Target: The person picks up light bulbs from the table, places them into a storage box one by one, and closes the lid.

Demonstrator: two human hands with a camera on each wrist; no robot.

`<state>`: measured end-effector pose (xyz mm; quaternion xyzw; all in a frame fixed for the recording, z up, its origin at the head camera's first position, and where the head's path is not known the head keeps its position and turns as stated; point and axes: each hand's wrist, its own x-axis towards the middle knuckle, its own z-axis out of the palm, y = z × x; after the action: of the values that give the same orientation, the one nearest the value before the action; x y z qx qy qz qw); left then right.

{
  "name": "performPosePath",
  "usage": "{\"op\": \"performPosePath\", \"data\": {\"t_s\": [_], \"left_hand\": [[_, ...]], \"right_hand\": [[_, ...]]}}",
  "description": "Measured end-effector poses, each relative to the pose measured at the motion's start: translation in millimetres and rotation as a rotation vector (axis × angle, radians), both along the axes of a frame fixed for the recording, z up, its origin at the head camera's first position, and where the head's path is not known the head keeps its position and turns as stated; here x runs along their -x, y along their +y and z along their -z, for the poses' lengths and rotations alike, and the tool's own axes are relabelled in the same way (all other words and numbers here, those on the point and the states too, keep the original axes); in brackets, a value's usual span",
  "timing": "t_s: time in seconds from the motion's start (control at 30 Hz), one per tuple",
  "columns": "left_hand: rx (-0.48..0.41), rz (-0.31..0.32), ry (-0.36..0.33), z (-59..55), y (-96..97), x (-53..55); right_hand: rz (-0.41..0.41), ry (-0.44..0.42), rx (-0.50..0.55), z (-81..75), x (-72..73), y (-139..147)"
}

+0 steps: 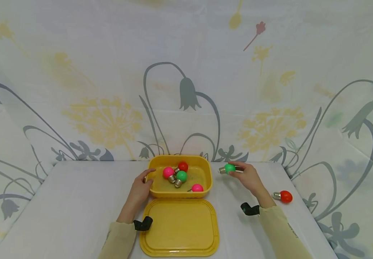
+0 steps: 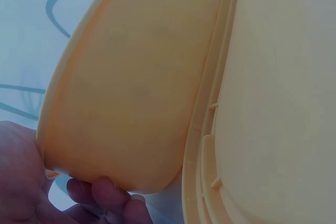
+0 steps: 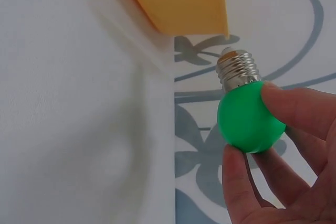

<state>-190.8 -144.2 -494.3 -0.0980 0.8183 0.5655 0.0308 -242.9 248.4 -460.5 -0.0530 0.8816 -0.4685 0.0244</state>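
My right hand (image 1: 248, 177) pinches a green light bulb (image 3: 251, 116) by its globe, above the table just right of the yellow box (image 1: 180, 194). The bulb's metal screw base points left toward the box. At the box's left end, my left hand (image 1: 140, 189) grips the wall near the rim; the left wrist view shows curled fingers (image 2: 111, 192) against the outside. Inside the box lie a pink bulb (image 1: 168, 172), a red bulb (image 1: 183, 166), another green bulb (image 1: 181, 176) and a second pink bulb (image 1: 197, 187), partly hidden by the front wall.
A yellow lid (image 1: 179, 228) lies flat on the white table in front of the box. Off to the right, beyond my right forearm, a red bulb (image 1: 285, 196) rests on the table. A flower-patterned cloth (image 1: 125, 72) hangs behind the table's back edge.
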Motion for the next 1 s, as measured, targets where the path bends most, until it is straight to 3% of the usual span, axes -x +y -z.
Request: {"op": "performPosePath", "data": {"t_s": [0.73, 1.0], "left_hand": [[-0.008, 0.012, 0.026, 0.8, 0.0, -2.4], [-0.001, 0.008, 0.031, 2.7, -0.1, -0.7]], "right_hand": [[-0.066, 0.053, -0.005, -11.5, -3.1, -14.0], [-0.094, 0.031, 0.048, -17.5, -3.9, -19.6]]}}
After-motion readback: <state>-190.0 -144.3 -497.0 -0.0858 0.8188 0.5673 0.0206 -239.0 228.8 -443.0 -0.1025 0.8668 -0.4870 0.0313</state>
